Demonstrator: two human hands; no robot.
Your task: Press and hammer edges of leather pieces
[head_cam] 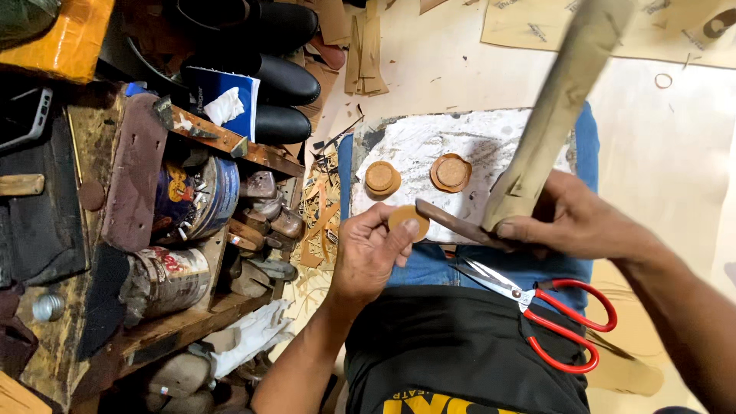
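We are pinching the thin, stiff, light disc (407,220) by its rim in our left hand (368,257), our right hand (571,218) at three o'clock gripping the knife (460,225).

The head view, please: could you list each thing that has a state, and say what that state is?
Left hand: pinching a tan disc.
Right hand: gripping a knife, blade tip at the disc.
Scissors: closed, lying on the lap.
Two discs: lying flat on the board.
Tins: on their sides.
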